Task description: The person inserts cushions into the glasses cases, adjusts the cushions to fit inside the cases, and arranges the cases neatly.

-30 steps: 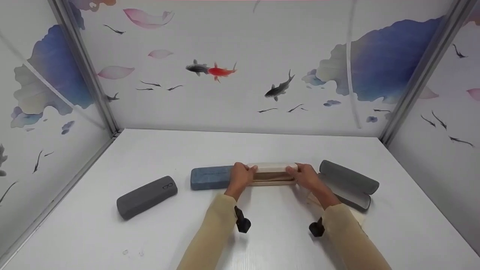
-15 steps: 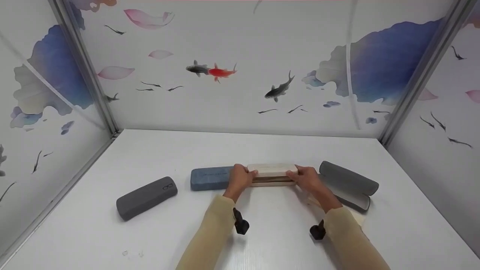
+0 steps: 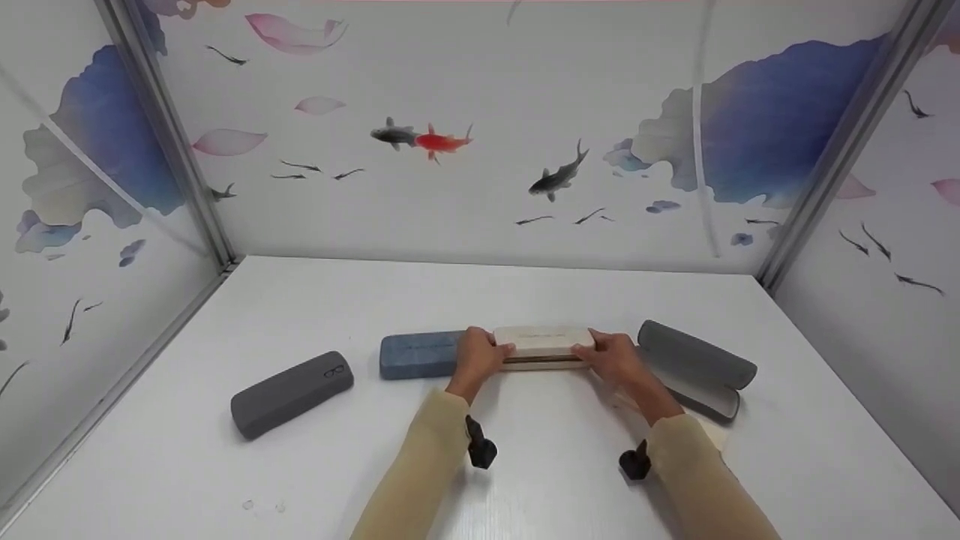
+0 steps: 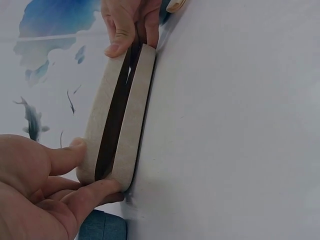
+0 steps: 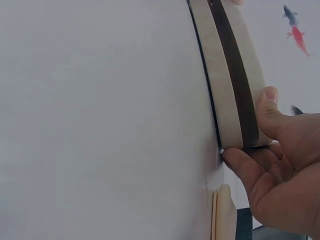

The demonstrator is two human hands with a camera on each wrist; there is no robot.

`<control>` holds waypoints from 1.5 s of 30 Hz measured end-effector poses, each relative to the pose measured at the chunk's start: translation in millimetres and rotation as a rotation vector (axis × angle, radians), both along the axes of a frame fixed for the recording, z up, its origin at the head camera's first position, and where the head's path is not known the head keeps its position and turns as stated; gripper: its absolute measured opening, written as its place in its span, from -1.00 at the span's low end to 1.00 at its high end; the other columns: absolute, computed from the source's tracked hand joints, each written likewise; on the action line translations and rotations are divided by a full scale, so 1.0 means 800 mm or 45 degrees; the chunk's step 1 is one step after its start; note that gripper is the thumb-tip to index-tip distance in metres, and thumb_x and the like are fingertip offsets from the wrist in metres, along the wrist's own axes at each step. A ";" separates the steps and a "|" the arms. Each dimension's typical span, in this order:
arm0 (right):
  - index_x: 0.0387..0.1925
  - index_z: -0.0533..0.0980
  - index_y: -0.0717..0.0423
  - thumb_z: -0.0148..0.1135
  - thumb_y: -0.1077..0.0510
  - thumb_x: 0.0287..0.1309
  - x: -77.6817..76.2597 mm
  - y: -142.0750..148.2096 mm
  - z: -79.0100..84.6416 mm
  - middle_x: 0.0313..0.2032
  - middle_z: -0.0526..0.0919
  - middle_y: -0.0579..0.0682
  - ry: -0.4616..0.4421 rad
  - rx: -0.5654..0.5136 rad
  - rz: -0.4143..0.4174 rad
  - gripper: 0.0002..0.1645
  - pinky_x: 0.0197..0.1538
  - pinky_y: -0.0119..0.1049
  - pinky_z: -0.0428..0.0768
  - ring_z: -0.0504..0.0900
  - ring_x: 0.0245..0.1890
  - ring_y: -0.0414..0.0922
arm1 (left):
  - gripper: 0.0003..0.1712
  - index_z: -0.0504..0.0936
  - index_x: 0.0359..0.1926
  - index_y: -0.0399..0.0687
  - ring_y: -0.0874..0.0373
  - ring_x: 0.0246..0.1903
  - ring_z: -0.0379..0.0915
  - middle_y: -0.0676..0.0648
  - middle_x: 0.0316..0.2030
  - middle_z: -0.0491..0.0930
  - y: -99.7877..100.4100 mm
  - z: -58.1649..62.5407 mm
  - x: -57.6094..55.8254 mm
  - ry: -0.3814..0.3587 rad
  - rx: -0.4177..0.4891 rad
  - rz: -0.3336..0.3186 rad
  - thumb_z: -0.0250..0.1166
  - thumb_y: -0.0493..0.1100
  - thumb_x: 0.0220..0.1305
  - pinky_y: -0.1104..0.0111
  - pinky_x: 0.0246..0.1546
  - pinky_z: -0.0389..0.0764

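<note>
A cream glasses case [image 3: 544,343] stands on the table with its lid tilted down, leaving a narrow gap along the front. My left hand [image 3: 478,355] grips its left end, thumb on the lid. At the opposite end my right hand [image 3: 616,360] holds it the same way. In the left wrist view, a dark slot runs the length of the cream case [image 4: 132,120] between lid and base. The right wrist view shows the thumb of my right hand [image 5: 290,165] on the lid and fingers beneath. What lies inside cannot be made out.
A blue glasses case [image 3: 420,355] lies beside my left hand, partly covered by it. Farther left is a closed grey glasses case [image 3: 292,394] with a spectacles print. An open grey case [image 3: 697,364] lies right of my right hand, near a cream cloth [image 3: 714,433] partly under my sleeve.
The cream case's lid has come down toward its base, and the front gap has narrowed to a thin dark line. Both hands keep hold of the ends. The other cases have not moved.
</note>
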State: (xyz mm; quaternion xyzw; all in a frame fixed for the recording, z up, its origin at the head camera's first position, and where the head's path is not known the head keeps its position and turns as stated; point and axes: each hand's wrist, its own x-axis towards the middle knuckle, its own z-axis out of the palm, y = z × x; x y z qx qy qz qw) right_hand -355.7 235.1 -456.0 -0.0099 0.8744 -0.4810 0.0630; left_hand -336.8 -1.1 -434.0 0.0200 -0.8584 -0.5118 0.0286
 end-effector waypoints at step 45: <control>0.39 0.22 0.49 0.24 0.09 0.36 0.031 0.009 0.037 0.39 0.30 0.43 -0.015 -0.129 -0.029 -0.22 0.27 -0.05 0.55 0.41 0.36 0.25 | -0.51 0.52 0.23 -0.42 -0.13 0.15 0.59 -0.35 0.21 0.56 -0.008 0.027 0.007 0.010 0.066 -0.052 0.30 -0.28 0.33 0.10 0.16 0.59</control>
